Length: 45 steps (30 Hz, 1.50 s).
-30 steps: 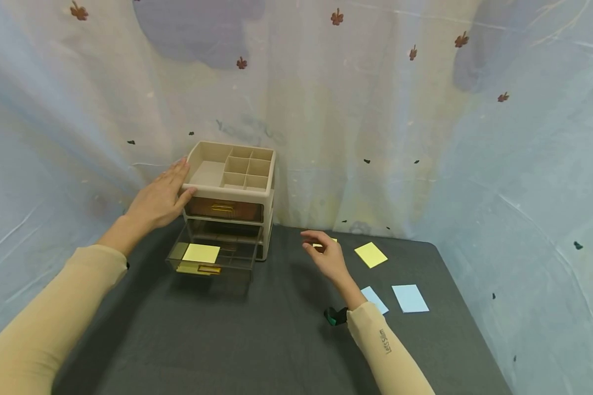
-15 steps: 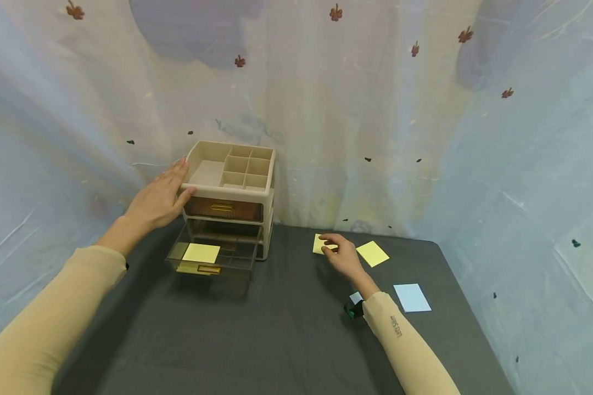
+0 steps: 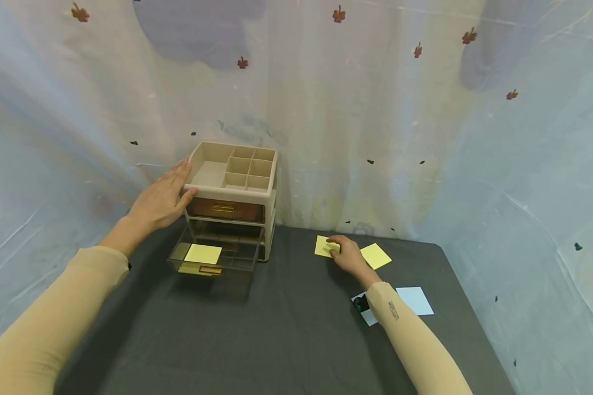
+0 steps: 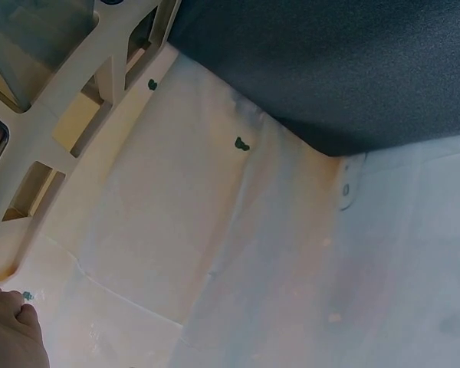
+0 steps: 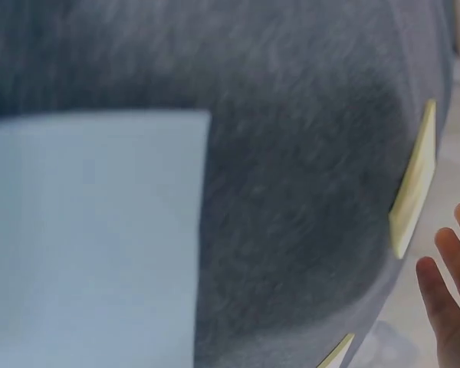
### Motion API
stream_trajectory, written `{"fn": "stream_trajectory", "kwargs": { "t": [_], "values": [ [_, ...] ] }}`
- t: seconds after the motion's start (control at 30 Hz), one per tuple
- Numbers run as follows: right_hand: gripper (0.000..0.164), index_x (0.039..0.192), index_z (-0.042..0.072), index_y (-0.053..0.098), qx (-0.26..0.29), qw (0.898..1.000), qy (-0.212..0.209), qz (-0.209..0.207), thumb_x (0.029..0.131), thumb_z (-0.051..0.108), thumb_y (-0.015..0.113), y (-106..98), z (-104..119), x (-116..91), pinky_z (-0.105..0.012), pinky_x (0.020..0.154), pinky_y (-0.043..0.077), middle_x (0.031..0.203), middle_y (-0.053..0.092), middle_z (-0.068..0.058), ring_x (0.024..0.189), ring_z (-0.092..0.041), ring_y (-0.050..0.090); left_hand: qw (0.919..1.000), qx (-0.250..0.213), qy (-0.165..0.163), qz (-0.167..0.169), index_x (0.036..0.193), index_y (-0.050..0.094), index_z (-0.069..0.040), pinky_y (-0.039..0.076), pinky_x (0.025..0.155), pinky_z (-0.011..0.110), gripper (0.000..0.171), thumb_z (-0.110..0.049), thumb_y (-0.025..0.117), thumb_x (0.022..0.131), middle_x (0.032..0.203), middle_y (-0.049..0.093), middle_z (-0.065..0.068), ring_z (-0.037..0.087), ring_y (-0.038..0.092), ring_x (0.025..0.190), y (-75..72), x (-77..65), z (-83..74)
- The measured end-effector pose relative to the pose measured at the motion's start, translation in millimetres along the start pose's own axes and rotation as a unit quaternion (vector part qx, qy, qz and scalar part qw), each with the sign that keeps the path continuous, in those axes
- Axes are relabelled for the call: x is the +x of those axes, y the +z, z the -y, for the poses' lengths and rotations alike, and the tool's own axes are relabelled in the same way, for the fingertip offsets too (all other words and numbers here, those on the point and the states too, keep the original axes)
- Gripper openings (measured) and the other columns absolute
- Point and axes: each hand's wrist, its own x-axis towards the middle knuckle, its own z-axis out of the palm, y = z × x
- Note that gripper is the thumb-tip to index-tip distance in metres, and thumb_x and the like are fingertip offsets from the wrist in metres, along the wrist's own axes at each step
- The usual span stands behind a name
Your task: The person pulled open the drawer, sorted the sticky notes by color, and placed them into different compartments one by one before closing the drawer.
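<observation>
Fingers apart, your right hand (image 3: 350, 256) reaches over a near-square yellow note pad (image 3: 323, 247) lying flat at its fingertips, far edge nearly parallel to the back of the table (image 3: 286, 329); contact is unclear. Your left hand (image 3: 159, 198), fingers straight, rests against an upright organizer (image 3: 232, 192), front facing you.

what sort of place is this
Probably an indoor workspace screened off by curtains: a dark table stands before a patterned curtain, with a drawer organizer and yellow paper squares on it.
</observation>
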Motion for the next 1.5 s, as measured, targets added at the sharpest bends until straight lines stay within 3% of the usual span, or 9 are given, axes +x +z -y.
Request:
{"fn": "stream_trajectory", "kwargs": {
  "t": [0.37,0.8,1.23,1.5],
  "values": [
    [0.038,0.136,-0.004,0.065,-0.051,0.998,0.031,0.032,0.099,0.005,0.064,3,-22,7,-0.058,0.114,0.044,0.146,0.057,-0.025,0.136,-0.045,0.053,1.0000,-0.006,0.000,0.002,0.167,-0.002,-0.007,0.014,0.129,0.058,0.076,-0.053,0.024,0.113,0.175,-0.002,0.012,0.038,0.009,0.160,-1.4,2.8,-2.9],
    [0.047,0.145,-0.007,0.056,-0.095,0.992,0.041,0.076,0.103,0.011,0.065,0,-25,10,-0.059,0.115,0.043,0.152,0.050,-0.028,0.137,-0.048,0.051,1.0000,-0.005,-0.002,0.003,0.167,-0.002,-0.008,0.016,0.128,0.059,0.076,-0.054,0.024,0.112,0.175,-0.004,0.010,0.037,0.009,0.160,-0.3,3.8,-2.7],
    [0.047,0.142,-0.004,0.059,-0.053,0.994,0.055,0.082,0.099,0.011,0.071,2,-26,12,-0.060,0.114,0.043,0.146,0.052,-0.032,0.135,-0.050,0.050,0.9999,-0.005,-0.007,0.010,0.167,-0.002,-0.006,0.013,0.129,0.058,0.077,-0.054,0.024,0.112,0.174,-0.003,0.013,0.039,0.009,0.160,-3.3,1.2,-4.5],
    [0.056,0.141,-0.001,0.062,-0.028,0.996,0.072,0.049,0.091,0.013,0.083,7,-25,8,-0.058,0.111,0.045,0.140,0.052,-0.028,0.131,-0.046,0.052,0.9999,-0.002,-0.012,0.007,0.167,-0.001,-0.006,0.012,0.129,0.057,0.077,-0.053,0.024,0.112,0.174,0.000,0.015,0.039,0.009,0.159,-2.5,-2.3,-2.5]
  ]
}}
